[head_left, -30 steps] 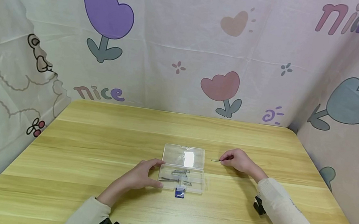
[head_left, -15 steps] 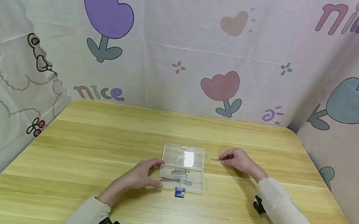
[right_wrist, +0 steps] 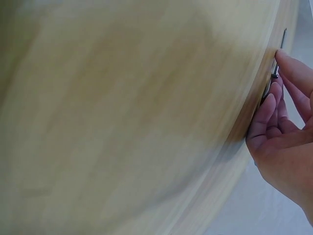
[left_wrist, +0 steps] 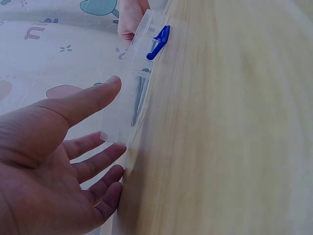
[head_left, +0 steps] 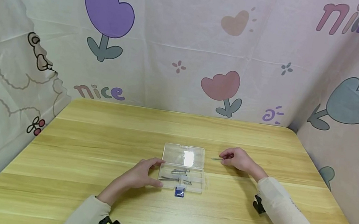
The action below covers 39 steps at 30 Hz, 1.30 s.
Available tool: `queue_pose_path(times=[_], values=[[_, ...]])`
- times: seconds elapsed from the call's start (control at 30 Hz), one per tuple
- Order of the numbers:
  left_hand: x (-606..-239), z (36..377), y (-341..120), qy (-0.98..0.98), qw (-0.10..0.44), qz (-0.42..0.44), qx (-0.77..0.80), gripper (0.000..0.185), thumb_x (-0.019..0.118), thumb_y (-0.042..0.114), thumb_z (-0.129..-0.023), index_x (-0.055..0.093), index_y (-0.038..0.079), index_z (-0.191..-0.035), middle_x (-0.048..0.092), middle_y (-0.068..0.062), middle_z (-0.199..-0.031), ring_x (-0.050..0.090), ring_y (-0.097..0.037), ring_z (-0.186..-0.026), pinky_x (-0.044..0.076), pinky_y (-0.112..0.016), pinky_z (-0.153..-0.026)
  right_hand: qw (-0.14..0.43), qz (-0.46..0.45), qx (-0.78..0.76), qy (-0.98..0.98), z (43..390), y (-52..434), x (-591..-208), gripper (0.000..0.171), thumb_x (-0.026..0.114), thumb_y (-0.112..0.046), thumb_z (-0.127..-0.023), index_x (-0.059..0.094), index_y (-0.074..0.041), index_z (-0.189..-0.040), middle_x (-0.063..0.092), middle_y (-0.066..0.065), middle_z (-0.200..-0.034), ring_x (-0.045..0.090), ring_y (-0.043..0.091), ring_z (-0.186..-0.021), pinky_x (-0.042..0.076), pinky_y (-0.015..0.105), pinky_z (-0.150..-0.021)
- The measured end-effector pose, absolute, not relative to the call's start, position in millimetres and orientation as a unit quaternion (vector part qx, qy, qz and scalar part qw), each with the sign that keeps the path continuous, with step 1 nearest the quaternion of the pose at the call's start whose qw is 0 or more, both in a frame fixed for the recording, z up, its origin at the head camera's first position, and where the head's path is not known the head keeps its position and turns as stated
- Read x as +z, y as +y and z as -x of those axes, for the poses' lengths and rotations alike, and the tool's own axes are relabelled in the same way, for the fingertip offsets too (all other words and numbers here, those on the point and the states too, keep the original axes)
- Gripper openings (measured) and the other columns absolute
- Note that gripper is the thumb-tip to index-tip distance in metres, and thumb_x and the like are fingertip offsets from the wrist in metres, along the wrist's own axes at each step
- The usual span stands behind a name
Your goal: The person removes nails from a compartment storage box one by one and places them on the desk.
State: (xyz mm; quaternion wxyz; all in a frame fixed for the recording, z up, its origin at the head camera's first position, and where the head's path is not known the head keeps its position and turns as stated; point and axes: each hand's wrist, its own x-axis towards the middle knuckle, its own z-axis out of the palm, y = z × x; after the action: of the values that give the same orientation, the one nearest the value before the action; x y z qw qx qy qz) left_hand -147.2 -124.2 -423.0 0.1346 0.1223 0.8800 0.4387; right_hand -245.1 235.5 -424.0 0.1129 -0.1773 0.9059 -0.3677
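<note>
A wooden table holds a clear plastic box, lid open, with several nails inside, at centre. The left hand, at its 9 o'clock, touches its side with relaxed fingers. The right hand, at 2 o'clock, pinches 1 nail just above the table.

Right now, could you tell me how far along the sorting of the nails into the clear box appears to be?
Several nails already lie in the open clear box, its lid folded back. In hand: the right hand pinches one more nail just above the table, beside the box, while the left hand steadies the box's left side. Left: that nail has not reached the box, and the blue latch is unfastened. I see no other loose nails.
</note>
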Motion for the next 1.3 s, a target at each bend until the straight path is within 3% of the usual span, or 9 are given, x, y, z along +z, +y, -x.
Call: queue_pose_path(times=[0.47, 0.8, 1.03, 1.17, 1.3], values=[[-424, 148, -125, 0.88, 0.135, -0.121, 0.44, 0.071, 0.086, 0.019, -0.072, 0.054, 0.006, -0.134, 0.055, -0.011, -0.12, 0.047, -0.03, -0.112, 0.039, -0.052, -0.097, 0.113, 0.167, -0.366, 0.909, 244, 236, -421, 0.029, 0.075, -0.004, -0.082, 0.067, 0.007, -0.107, 0.068, 0.013, -0.101, 0.055, 0.018, -0.084, 0.046, 0.028, -0.074], [-424, 148, -125, 0.879, 0.135, -0.122, 0.441, 0.072, 0.086, 0.02, -0.072, 0.053, 0.005, -0.134, 0.055, -0.011, -0.121, 0.047, -0.031, -0.113, 0.039, -0.052, -0.098, 0.105, 0.147, -0.373, 0.91, 244, 233, -418, 0.027, 0.071, -0.006, -0.085, 0.067, 0.006, -0.109, 0.067, 0.013, -0.102, 0.059, 0.022, -0.09, 0.048, 0.035, -0.081], [-426, 149, -125, 0.876, 0.136, -0.124, 0.446, 0.073, 0.086, 0.019, -0.072, 0.053, 0.004, -0.135, 0.054, -0.013, -0.123, 0.048, -0.032, -0.115, 0.038, -0.052, -0.099, 0.09, 0.132, -0.392, 0.906, 235, 222, -407, 0.025, 0.067, -0.01, -0.09, 0.067, 0.004, -0.111, 0.065, 0.012, -0.1, 0.057, 0.023, -0.088, 0.049, 0.032, -0.072], [-426, 150, -125, 0.876, 0.136, -0.124, 0.446, 0.073, 0.086, 0.019, -0.072, 0.052, 0.004, -0.135, 0.054, -0.013, -0.123, 0.048, -0.031, -0.114, 0.038, -0.052, -0.098, 0.079, 0.16, -0.4, 0.899, 225, 210, -398, 0.023, 0.067, -0.008, -0.09, 0.067, 0.005, -0.108, 0.066, 0.012, -0.1, 0.058, 0.023, -0.09, 0.049, 0.032, -0.074], [-427, 150, -125, 0.875, 0.136, -0.126, 0.447, 0.073, 0.086, 0.018, -0.072, 0.052, 0.003, -0.135, 0.054, -0.013, -0.124, 0.048, -0.031, -0.114, 0.039, -0.051, -0.098, 0.072, 0.203, -0.392, 0.894, 217, 198, -394, 0.019, 0.068, -0.005, -0.088, 0.068, 0.006, -0.103, 0.066, 0.006, -0.091, 0.057, 0.019, -0.084, 0.048, 0.031, -0.074]])
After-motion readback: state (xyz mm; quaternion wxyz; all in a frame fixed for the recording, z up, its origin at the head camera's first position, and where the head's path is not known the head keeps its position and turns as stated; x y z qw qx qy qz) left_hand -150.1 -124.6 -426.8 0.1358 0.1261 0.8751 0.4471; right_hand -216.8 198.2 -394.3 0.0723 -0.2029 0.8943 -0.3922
